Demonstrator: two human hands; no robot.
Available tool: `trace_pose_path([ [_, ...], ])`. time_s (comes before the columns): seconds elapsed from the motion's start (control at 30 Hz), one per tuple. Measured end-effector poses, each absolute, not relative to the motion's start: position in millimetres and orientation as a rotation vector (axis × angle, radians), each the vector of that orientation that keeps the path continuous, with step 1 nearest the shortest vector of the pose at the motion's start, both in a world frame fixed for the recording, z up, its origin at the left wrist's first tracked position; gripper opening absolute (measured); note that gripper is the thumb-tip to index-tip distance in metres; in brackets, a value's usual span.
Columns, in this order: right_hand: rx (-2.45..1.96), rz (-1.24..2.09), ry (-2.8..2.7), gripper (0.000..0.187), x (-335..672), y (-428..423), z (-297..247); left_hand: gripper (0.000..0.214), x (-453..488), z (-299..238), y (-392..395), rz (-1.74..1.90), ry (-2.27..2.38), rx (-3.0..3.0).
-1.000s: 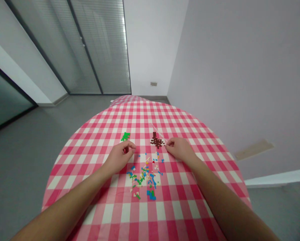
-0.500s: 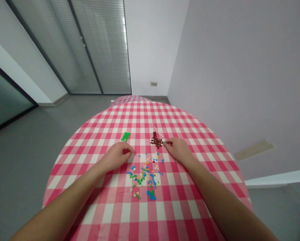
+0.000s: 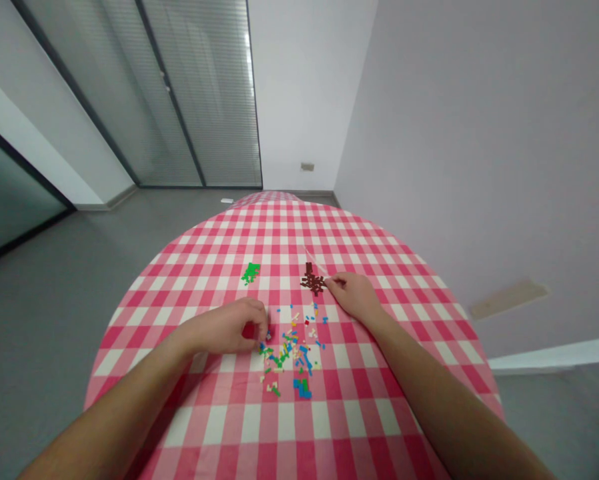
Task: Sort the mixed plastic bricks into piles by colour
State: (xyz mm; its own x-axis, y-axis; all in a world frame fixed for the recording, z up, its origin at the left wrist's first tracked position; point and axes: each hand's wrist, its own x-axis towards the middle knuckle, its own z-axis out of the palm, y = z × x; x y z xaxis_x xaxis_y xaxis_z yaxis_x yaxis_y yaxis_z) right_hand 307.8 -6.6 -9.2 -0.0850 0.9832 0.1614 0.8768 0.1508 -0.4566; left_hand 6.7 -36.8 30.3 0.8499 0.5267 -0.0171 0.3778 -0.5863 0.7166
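Note:
A round table wears a pink and white checked cloth (image 3: 279, 233). Several small loose bricks in mixed colours (image 3: 292, 353) lie scattered near the middle. A small heap of green bricks (image 3: 250, 272) sits farther back on the left, and a heap of dark brown bricks (image 3: 312, 281) on the right. My left hand (image 3: 229, 327) is curled, its fingertips pinched at the left edge of the mixed scatter. My right hand (image 3: 354, 295) rests beside the brown heap with thumb and finger pinched together; what either hand pinches is too small to name.
A thin clear strip (image 3: 315, 262) lies beside the brown heap. The cloth hangs over the table's far edge (image 3: 269, 197). Grey floor surrounds the table, with glass partitions and blinds at the back left and a plain wall at the right.
My left hand has drawn back toward me from near the green heap to the edge of the mixed scatter. My right hand has edged closer to the brown heap.

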Motion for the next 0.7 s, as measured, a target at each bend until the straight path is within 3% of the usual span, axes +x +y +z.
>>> trace_pose_path([
  [0.2,-1.755,0.330,-2.009,0.032,308.3,-6.8,-10.3,0.020,8.4,23.6,-39.1,0.168,0.598,2.274],
  [0.7,-1.777,0.352,-1.999,0.031,307.2,-7.5,-6.7,0.013,10.9,21.5,-37.7,0.128,0.609,2.323],
])
